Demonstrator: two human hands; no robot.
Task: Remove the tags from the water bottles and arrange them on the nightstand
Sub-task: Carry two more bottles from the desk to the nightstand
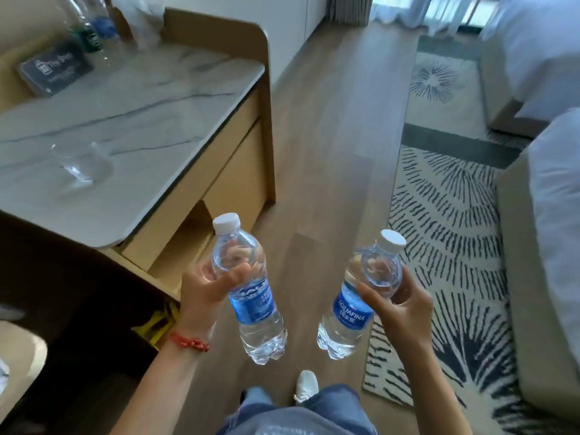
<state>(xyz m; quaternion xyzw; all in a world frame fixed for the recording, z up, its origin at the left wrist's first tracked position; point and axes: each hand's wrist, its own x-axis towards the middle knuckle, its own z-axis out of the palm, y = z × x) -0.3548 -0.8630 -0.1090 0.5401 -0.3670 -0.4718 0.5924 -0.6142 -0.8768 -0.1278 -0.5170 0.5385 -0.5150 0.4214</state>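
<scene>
- Left hand point(204, 290) grips one water bottle point(251, 296) around its upper body, cap up, over the wooden floor point(329, 152).
- Right hand point(405, 306) clutches the second bottle point(351, 312), tilted.
- Marble-topped counter point(141, 127) sits to the left, apart from both.

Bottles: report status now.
Left hand grips left bottle; right hand grips right bottle. Both capped, labelled, held over floor. Path ahead unobstructed.

Two capped blue-labelled water bottles point(251, 293) point(357, 296), tilted
</scene>
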